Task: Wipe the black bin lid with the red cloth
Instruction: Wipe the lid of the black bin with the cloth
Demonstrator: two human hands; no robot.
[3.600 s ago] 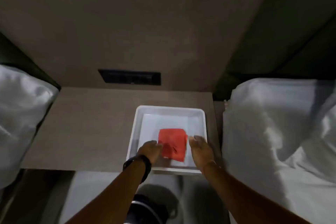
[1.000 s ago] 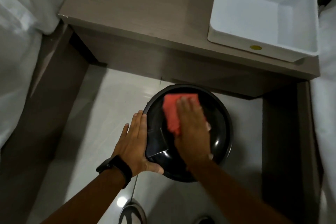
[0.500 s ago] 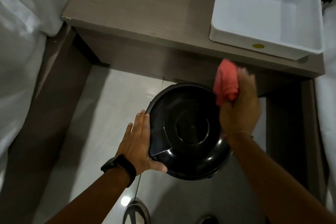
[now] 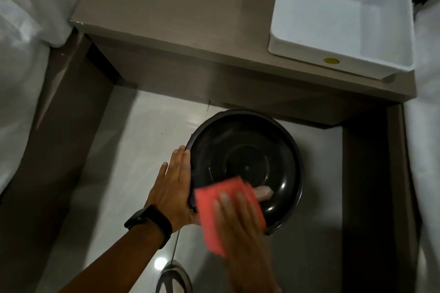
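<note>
The round glossy black bin lid [image 4: 247,150] sits on the bin on the pale floor, just in front of the bedside table. My left hand [image 4: 175,188], with a black watch on the wrist, lies flat against the lid's left rim. My right hand [image 4: 240,223] presses the red cloth [image 4: 214,204] flat onto the lid's near left edge; the cloth hangs a little over the rim. My fingers cover the cloth's right part.
A white plastic tub [image 4: 342,19] stands on the brown bedside table [image 4: 178,7] at the upper right. White bedding lies on the left [image 4: 26,31] and along the right edge [image 4: 426,150]. A shoe [image 4: 173,278] shows at the bottom.
Half a second ago my right hand held the cloth bunched above the lid's far right rim; now it has come down to the near left edge with the cloth spread flat. The left hand stayed.
</note>
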